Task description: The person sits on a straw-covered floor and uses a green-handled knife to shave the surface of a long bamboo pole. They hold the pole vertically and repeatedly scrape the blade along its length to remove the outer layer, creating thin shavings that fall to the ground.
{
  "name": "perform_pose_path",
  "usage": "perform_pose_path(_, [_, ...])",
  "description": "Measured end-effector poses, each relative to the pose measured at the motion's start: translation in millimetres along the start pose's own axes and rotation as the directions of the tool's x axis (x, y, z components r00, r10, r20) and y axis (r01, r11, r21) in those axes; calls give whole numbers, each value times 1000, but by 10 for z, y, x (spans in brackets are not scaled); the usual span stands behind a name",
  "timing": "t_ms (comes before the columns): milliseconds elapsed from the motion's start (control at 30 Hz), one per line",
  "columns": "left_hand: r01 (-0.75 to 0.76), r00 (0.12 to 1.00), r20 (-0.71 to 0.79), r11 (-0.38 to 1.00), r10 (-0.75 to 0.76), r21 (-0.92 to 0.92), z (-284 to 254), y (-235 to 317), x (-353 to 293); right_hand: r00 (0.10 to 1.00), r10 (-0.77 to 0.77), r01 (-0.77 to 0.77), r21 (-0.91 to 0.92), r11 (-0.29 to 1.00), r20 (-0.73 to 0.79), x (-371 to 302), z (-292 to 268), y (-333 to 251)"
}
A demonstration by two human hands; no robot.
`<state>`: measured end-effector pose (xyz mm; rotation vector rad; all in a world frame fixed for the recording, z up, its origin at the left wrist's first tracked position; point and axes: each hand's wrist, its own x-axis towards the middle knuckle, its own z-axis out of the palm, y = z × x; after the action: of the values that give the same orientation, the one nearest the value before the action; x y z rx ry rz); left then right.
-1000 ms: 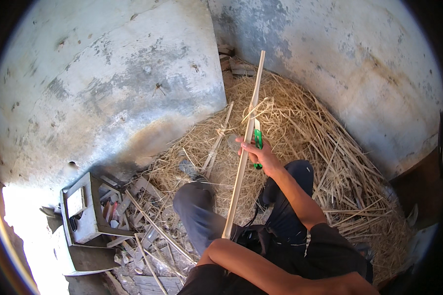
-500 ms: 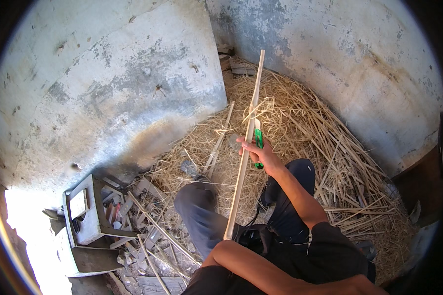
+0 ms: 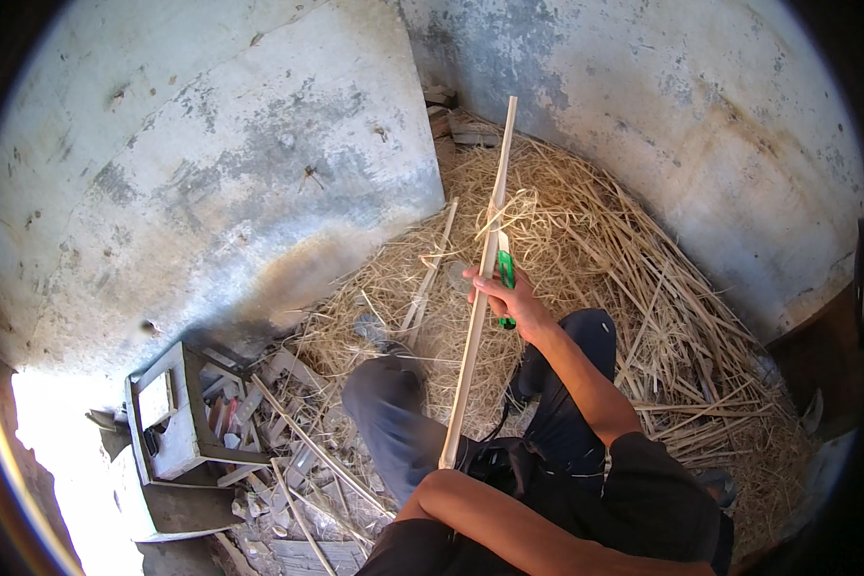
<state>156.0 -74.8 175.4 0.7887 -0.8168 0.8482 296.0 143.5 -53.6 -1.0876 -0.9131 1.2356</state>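
My right hand [image 3: 514, 300] is closed around a green-handled utility knife [image 3: 506, 264] and a long pale strip of wood or bamboo [image 3: 475, 331]. The knife's blade points away from me, close alongside the strip; whether it touches cannot be told. Curled thin shavings [image 3: 516, 209] hang about the strip just beyond the blade. From its far tip near the wall, the strip slants back to my bent left arm [image 3: 490, 504], which crosses my lap. My left hand is out of view, and the strip's near end disappears at that arm.
Straw-like shavings and cut strips [image 3: 643, 317] pile up along the right wall [image 3: 691, 125]. Two pale strips [image 3: 430, 274] lie beyond my left knee. An overturned wooden frame [image 3: 178, 422] stands at left, amid rubble and loose sticks [image 3: 317, 451]. A large pale panel [image 3: 288, 163] rises at far left.
Almost nothing differs. The whole view has shifted very slightly, while my right hand keeps the same grip on the knife and strip.
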Motion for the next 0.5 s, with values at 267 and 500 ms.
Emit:
perform_pose_path(267, [16,1000,-5,1000,-16,14,-12,-26,-22,1000,-14,14,10,1000,0,9,-4,21])
perform_pose_path(500, [36,999,-10,999,-36,38,-46,-69,-81,1000,3,-3,-3,1000,1,14,-20,18])
